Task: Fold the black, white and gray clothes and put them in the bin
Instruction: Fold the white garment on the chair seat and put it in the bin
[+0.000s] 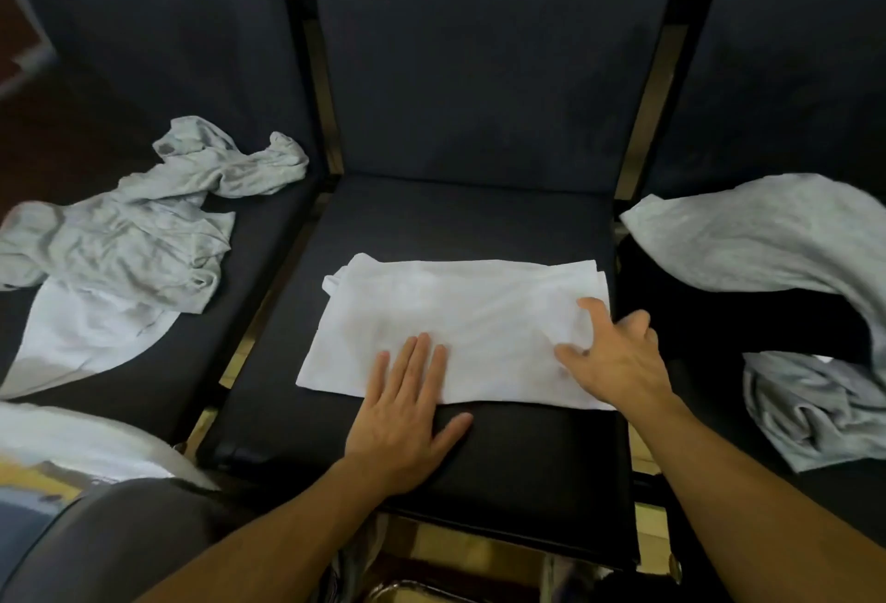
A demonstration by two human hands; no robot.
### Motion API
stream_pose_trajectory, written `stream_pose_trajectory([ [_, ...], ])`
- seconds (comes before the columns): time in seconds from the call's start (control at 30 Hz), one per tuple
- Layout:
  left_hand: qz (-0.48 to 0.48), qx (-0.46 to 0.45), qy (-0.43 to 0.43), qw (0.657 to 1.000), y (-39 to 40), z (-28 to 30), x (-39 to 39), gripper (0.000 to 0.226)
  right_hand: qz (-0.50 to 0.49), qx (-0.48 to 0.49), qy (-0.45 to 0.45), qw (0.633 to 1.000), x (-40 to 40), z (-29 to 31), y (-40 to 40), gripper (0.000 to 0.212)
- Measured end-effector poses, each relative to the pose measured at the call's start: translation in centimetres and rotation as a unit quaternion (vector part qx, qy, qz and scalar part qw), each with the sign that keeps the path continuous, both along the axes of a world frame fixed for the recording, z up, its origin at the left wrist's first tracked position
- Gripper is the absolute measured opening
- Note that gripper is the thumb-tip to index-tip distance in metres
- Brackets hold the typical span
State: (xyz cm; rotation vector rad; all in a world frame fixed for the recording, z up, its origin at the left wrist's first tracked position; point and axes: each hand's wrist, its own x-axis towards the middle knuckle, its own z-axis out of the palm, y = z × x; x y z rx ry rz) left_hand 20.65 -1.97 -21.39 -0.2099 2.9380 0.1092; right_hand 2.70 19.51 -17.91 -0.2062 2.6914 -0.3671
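A white garment (455,314) lies folded into a flat rectangle on the middle chair seat (431,218). My left hand (407,415) rests flat, fingers straight, on its near edge. My right hand (618,353) presses with spread fingers on the garment's right end. A crumpled gray garment (144,238) lies on the left seat over a white garment (91,338). On the right seat are a gray garment (767,238), a black one (748,314) under it, and a bunched gray one (815,410). No bin can be made out.
Three dark upholstered chairs stand side by side with tall backrests (479,50). A white cloth (81,439) lies at the lower left near my lap. A shiny metal object (412,593) shows at the bottom edge below the seat.
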Motion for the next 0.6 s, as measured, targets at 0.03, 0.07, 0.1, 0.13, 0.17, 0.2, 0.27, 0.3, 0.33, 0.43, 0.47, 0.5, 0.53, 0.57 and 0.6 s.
stream_pose_trajectory([
  [0.03, 0.003, 0.004, 0.004, 1.0, 0.2, -0.1, 0.2, 0.089, -0.013, -0.008, -0.023, 1.0, 0.2, 0.3, 0.3, 0.068],
  [0.07, 0.005, 0.002, 0.008, 1.0, 0.3, -0.1, 0.2, 0.09, -0.021, -0.014, -0.036, 0.999, 0.4, 0.6, 0.4, 0.065],
  [0.1, 0.003, -0.001, 0.011, 1.0, 0.3, -0.2, 0.1, 0.092, -0.019, -0.019, -0.041, 0.999, 0.5, 0.9, 0.5, 0.062],
  [0.13, 0.003, 0.0, 0.011, 1.0, 0.4, -0.2, 0.1, 0.093, -0.013, -0.026, -0.041, 0.999, 0.7, 1.1, 0.5, 0.058],
  [0.17, 0.001, 0.001, 0.015, 1.0, 0.4, -0.3, 0.1, 0.095, -0.009, -0.043, -0.037, 0.998, 0.8, 1.2, 0.3, 0.055],
  [0.2, 0.001, 0.005, 0.02, 1.0, 0.4, -0.4, 0.1, 0.096, -0.012, -0.069, -0.037, 0.997, 0.9, 1.3, 0.1, 0.051],
  [0.27, 0.007, 0.015, 0.032, 0.999, 0.2, -0.6, 0.2, 0.098, -0.036, -0.128, -0.048, 0.99, 1.5, 1.4, -0.8, 0.042],
  [0.3, 0.008, 0.019, 0.039, 0.999, 0.3, -0.6, 0.2, 0.099, -0.05, -0.152, -0.056, 0.986, 1.7, 1.5, -1.3, 0.037],
  [0.33, 0.009, 0.021, 0.042, 0.999, 0.2, -0.6, 0.1, 0.099, -0.062, -0.173, -0.057, 0.981, 1.8, 1.8, -1.9, 0.031],
  [0.43, 0.008, 0.024, 0.047, 0.999, 0.1, -0.6, 0.0, 0.102, -0.071, -0.228, -0.034, 0.97, 1.4, 3.6, -4.3, 0.02],
  [0.47, 0.008, 0.027, 0.056, 0.998, 0.1, -0.6, 0.1, 0.103, -0.071, -0.248, -0.022, 0.966, 1.2, 4.5, -5.3, 0.019],
  [0.5, 0.007, 0.031, 0.061, 0.998, 0.2, -0.6, 0.1, 0.104, -0.066, -0.27, -0.015, 0.96, 1.0, 5.4, -6.3, 0.021],
  [0.53, 0.01, 0.038, 0.061, 0.997, 0.1, -0.7, 0.2, 0.105, -0.052, -0.292, -0.012, 0.955, 0.9, 6.2, -7.8, 0.023],
  [0.57, 0.014, 0.045, 0.061, 0.997, 0.1, -0.7, 0.2, 0.106, -0.03, -0.312, -0.009, 0.949, 1.0, 7.2, -9.2, 0.024],
  [0.6, 0.018, 0.049, 0.059, 0.997, 0.2, -0.7, 0.2, 0.106, 0.003, -0.328, -0.008, 0.944, 1.1, 8.1, -10.8, 0.025],
])
